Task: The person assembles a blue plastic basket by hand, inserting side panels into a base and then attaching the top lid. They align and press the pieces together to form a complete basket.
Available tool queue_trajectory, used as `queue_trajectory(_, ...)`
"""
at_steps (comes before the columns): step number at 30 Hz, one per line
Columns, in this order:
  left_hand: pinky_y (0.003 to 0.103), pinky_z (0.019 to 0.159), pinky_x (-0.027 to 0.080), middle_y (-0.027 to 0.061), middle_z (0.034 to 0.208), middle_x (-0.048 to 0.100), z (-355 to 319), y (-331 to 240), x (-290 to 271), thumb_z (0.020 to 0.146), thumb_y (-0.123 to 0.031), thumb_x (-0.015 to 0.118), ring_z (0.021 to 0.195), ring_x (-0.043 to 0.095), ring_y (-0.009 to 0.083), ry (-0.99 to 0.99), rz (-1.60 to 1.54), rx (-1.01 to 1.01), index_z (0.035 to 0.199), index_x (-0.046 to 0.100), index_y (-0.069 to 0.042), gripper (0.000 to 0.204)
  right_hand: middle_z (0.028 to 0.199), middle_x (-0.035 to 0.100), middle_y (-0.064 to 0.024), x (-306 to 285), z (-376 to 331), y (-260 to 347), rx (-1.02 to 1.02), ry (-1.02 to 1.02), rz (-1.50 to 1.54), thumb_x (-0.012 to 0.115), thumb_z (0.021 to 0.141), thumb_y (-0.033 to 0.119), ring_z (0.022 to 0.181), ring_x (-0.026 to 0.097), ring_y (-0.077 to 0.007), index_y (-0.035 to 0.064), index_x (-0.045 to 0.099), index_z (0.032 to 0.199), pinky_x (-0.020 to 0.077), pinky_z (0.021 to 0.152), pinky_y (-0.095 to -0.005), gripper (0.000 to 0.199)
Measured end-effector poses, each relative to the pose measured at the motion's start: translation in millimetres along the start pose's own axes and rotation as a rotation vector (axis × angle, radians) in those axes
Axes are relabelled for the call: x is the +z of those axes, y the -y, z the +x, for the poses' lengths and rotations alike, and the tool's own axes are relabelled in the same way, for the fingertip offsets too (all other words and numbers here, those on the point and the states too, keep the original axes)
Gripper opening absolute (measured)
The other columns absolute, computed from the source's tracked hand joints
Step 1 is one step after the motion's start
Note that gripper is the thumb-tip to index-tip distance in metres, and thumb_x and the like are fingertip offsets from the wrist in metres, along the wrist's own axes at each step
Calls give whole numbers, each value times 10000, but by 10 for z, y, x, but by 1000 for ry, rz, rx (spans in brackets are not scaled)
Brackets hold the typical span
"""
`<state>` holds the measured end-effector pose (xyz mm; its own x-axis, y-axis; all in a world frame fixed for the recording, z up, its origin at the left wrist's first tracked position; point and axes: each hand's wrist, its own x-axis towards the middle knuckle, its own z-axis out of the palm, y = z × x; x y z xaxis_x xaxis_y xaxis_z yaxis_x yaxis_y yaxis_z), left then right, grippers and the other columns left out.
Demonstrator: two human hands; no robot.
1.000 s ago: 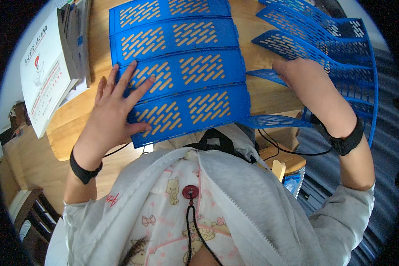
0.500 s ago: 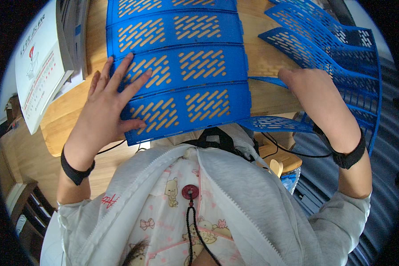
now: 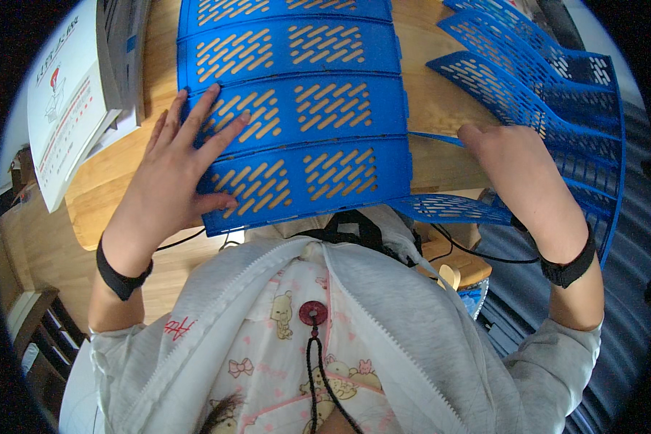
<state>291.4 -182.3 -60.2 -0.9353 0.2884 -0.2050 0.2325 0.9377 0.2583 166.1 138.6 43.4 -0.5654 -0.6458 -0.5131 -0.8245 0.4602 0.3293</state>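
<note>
My left hand (image 3: 177, 170) lies open and flat, fingers spread, on the near-left part of a blue slotted plastic panel (image 3: 296, 116), which rests on the wooden table (image 3: 441, 108). The panel is made of stepped sections and runs out of view at the top edge, so I cannot see its far end. My right hand (image 3: 510, 155) is curled at the panel's right side, where a thin blue edge runs toward it; the fingertips are turned away from me, and I cannot tell whether they grip that edge or only rest against it. Beyond this hand a second blue slotted rack (image 3: 550, 94) stands at the table's right end, its lower part hidden behind my wrist and its outline bent by the lens. A stack of papers and booklets (image 3: 72, 101) sits at the left, partly cut off. Both wrists carry black bands (image 3: 123, 271). A black cable (image 3: 477, 249) crosses below the table edge, its ends hidden.
</note>
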Motion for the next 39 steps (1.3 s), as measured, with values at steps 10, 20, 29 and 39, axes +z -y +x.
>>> queue_trajectory(10, 503, 1132, 317, 115, 1570, 205, 3, -20, -2, 538, -156, 868, 1425, 197, 420, 16, -126, -23, 1435, 418, -274, 1011, 737, 644, -128, 42, -16, -3, -34, -4, -30, 594, 777, 19, 730, 676, -282, 43, 571, 907, 540, 611, -355, 134)
queue_trajectory(20, 501, 1127, 329, 110, 1575, 188, -3, -23, 13, 546, -152, 867, 1432, 184, 409, 17, -129, -31, 1437, 415, -277, 1006, 745, 642, -133, 30, -33, 22, -8, 8, -34, 572, 790, 26, 738, 676, -288, 42, 559, 891, 536, 605, -369, 103)
queue_trajectory(29, 499, 1116, 343, 127, 1561, 214, 3, -54, -6, 546, -171, 868, 1418, 202, 432, 23, -117, -21, 1434, 416, -259, 1000, 742, 641, -134, 37, -21, 21, -15, 21, -19, 565, 800, 39, 735, 677, -287, 41, 569, 905, 534, 606, -366, 105)
queue_trajectory(39, 500, 1127, 324, 130, 1572, 190, 82, -105, 9, 523, -186, 865, 1428, 184, 426, 32, -120, 44, 1444, 403, -263, 1033, 772, 636, -126, 31, -60, 57, -54, -26, 83, 554, 806, 61, 767, 671, -291, 54, 564, 920, 528, 610, -369, 114)
